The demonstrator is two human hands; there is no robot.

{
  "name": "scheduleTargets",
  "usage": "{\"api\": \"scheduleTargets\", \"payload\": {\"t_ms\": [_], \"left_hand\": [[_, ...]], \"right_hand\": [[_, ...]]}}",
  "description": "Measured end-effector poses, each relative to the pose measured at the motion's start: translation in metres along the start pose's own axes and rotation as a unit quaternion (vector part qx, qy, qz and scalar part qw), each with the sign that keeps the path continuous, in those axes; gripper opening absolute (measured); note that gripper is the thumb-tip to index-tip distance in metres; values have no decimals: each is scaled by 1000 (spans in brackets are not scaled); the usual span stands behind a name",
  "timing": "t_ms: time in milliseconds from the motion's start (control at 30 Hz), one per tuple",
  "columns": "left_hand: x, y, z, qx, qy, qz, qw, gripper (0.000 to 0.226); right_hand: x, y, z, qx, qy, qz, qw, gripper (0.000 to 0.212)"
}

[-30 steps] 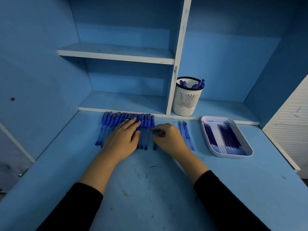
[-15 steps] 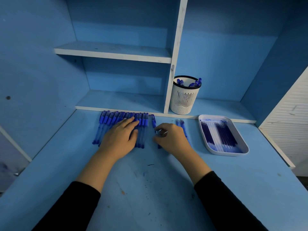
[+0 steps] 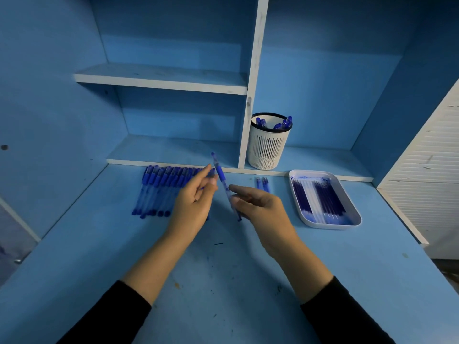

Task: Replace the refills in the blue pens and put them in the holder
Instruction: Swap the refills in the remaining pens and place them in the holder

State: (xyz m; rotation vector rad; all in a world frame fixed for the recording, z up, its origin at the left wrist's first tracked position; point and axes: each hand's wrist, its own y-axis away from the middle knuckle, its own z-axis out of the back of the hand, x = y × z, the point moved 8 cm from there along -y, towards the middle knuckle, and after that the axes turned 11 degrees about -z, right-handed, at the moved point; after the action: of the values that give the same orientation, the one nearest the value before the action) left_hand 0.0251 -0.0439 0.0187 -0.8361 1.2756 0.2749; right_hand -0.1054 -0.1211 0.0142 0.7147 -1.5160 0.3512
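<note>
My right hand (image 3: 258, 204) pinches one blue pen (image 3: 221, 177) near its lower end and holds it lifted above the desk, tip end slanting up and away. My left hand (image 3: 196, 197) is raised beside it, fingertips close to the pen's blue grip; whether they touch it is unclear. A row of several blue pens (image 3: 159, 189) lies on the desk to the left. The white slotted holder (image 3: 269, 147) stands on the low shelf with several blue pens in it. A white tray (image 3: 325, 223) of refills sits at the right.
Two loose refills (image 3: 262, 182) lie on the desk between my right hand and the tray. A white divider (image 3: 250, 100) stands just left of the holder. A white slatted panel (image 3: 427, 175) borders the desk on the right.
My right hand has lifted one pen out of the row and off the desk. My left hand has risen from the row toward the pen.
</note>
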Motion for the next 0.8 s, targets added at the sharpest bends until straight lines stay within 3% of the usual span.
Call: {"api": "scheduleTargets", "payload": {"t_ms": [167,267,433,567,800], "left_hand": [[-10,9,-9,-32,142,12,989,34],[-14,11,-7,-51,170,3,984,35],[-20,12,-8,-17,83,-44,995,34],[-18,19,-23,57,38,-62,996,30],[-10,27,-36,120,-20,-87,989,28]], "right_hand": [[0,22,-7,15,-13,40,999,27],[8,28,-2,-21,30,86,996,26],[28,30,25,-99,7,164,981,24],[35,29,31,-83,-33,174,981,30],[30,20,39,-104,-17,176,979,8]]}}
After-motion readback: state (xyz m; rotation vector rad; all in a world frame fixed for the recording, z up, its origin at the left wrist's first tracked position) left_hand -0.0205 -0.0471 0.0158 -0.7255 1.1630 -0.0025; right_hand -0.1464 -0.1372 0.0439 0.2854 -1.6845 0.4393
